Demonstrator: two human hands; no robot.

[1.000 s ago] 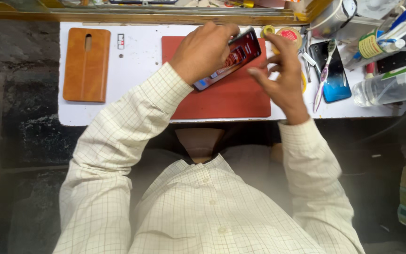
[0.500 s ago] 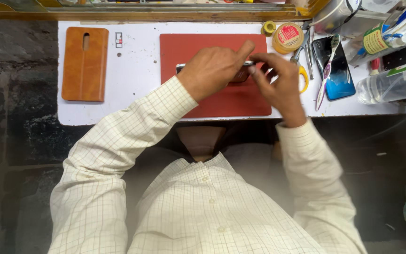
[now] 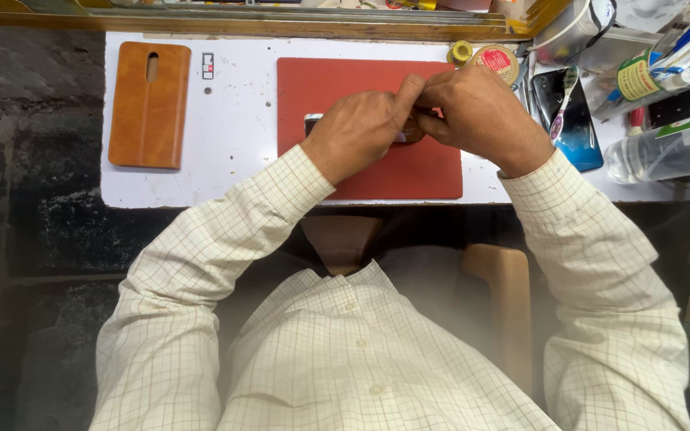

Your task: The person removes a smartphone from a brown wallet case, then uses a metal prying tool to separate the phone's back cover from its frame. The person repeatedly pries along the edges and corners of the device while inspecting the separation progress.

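Over the red mat [image 3: 337,80] on the white counter [image 3: 233,160], we pinch a phone [image 3: 313,121] lying flat with our left hand [image 3: 357,132] and right hand [image 3: 477,112], both closed on it. Work on it seems underway, unfinished. Its long axis runs left-right.

A phone [image 3: 313,121] is pinched by the left hand [image 3: 357,132] and right hand [image 3: 481,116] on the red mat [image 3: 433,172]; a brown case [image 3: 148,104] is seen at nine o'clock.
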